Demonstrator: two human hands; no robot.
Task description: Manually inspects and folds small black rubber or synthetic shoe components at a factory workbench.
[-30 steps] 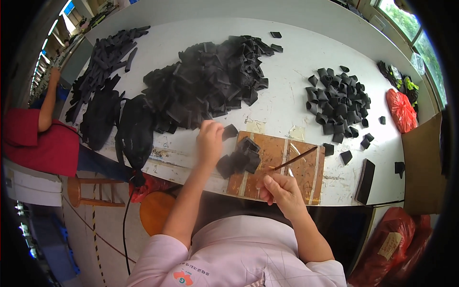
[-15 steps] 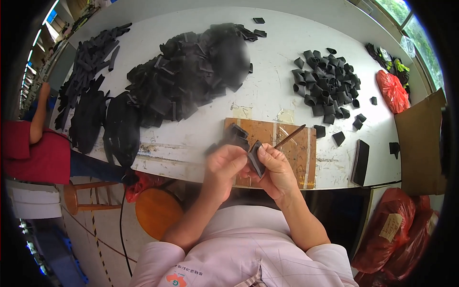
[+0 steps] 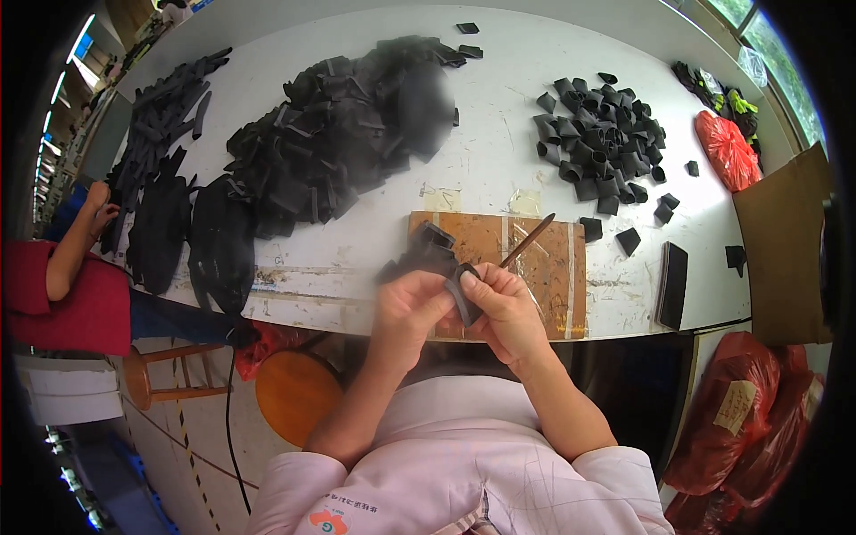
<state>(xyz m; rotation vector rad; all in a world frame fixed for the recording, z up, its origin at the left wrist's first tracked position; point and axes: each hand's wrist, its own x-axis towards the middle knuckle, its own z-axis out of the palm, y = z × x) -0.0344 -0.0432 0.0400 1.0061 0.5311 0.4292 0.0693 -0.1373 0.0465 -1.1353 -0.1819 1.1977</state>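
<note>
My left hand and my right hand meet over the near table edge, both pinching one black folded strap piece. My right hand also grips a thin brown stick that points up and to the right. Just beyond my fingers a small heap of black pieces lies on a brown board.
A large heap of black strips covers the white table at left centre; a smaller pile of folded black loops sits at right. Another person in red sits at the left. A cardboard box and red bags lie to the right.
My left hand has come back from the small heap on the board with a black piece. Both hands now hold it together close to my body.
</note>
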